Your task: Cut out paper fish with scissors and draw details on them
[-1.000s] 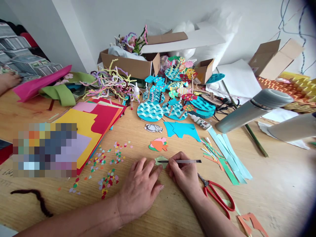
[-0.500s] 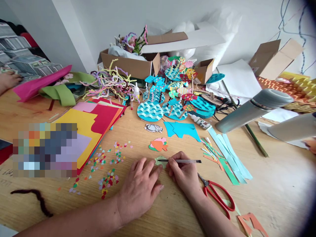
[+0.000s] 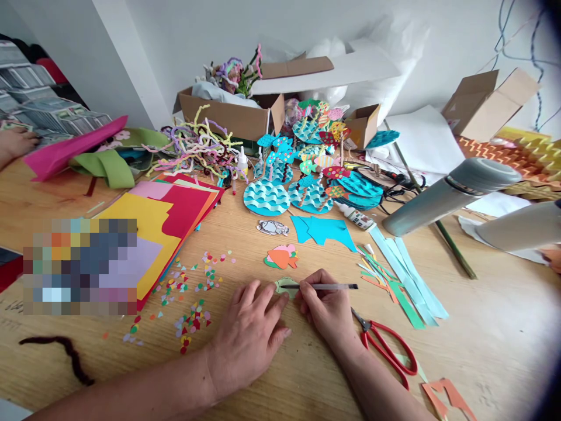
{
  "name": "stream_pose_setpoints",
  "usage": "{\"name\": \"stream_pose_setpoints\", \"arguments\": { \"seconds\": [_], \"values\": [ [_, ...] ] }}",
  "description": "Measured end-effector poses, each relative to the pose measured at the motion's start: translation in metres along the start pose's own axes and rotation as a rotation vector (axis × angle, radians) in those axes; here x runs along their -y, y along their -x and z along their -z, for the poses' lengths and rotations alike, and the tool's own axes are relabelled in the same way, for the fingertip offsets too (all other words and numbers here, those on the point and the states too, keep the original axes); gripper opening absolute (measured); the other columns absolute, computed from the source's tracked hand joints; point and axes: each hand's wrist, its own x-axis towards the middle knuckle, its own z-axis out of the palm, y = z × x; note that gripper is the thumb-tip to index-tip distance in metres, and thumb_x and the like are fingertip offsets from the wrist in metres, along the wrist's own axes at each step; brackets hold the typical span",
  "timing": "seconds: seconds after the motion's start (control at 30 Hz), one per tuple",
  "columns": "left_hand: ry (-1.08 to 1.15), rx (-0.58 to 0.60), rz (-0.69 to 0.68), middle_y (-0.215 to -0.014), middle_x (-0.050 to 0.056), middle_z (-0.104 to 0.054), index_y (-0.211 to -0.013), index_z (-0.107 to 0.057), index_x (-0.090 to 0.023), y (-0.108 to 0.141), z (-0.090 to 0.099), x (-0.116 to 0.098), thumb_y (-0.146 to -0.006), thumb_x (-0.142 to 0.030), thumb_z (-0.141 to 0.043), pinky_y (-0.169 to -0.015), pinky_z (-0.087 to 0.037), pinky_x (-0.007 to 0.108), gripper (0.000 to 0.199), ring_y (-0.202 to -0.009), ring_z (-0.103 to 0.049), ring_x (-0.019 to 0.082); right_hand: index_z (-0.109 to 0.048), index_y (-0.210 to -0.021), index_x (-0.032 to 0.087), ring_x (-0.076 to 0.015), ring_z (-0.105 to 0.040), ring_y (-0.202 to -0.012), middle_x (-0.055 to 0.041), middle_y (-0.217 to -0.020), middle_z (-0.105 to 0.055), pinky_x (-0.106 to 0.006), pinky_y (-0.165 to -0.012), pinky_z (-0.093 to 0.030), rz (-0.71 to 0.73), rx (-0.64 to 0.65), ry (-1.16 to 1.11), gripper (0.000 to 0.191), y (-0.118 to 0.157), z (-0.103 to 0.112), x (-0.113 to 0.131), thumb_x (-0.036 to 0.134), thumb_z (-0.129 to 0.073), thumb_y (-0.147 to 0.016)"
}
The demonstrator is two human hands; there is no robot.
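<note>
My left hand (image 3: pixel 252 324) lies with its fingers spread on the table, fingertips at the edge of a small light green paper piece (image 3: pixel 287 285). A thin pen (image 3: pixel 333 286) is pinched in my right hand (image 3: pixel 326 304), its tip touching the green paper, on which a dark line shows. Just beyond are cut paper shapes (image 3: pixel 281 257) in orange, pink and green, and a fish drawing (image 3: pixel 272 227) on white paper. Red-handled scissors (image 3: pixel 388 351) rest to the right of my right hand.
Coloured sheets (image 3: pixel 153 219) and scattered confetti (image 3: pixel 193 318) lie left. Blue paper (image 3: pixel 326 230), wavy discs (image 3: pixel 266 197), a glue bottle (image 3: pixel 355 216), paper strips (image 3: pixel 407 275) and a grey flask (image 3: pixel 451 193) stand or lie ahead and right. Another person's hand (image 3: pixel 17 143) shows far left.
</note>
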Motion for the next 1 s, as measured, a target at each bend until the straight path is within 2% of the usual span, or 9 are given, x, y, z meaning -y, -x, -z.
{"name": "stream_pose_setpoints", "arguments": {
  "seconds": [1.0],
  "values": [
    [0.008, -0.008, -0.007, -0.130, 0.006, -0.051, -0.131, -0.050, -0.025, 0.0005, -0.0006, -0.0003, -0.092, -0.043, -0.045, -0.098, -0.037, 0.046, 0.043, -0.117, -0.039, 0.028, -0.049, -0.067, 0.020, -0.0092, -0.045, -0.036, 0.0039, -0.048, -0.055, -0.018, -0.033, -0.033, 0.007, 0.003, 0.011, 0.020, 0.0001, -0.0002, 0.0009, 0.031, -0.061, -0.079]
  ]
}}
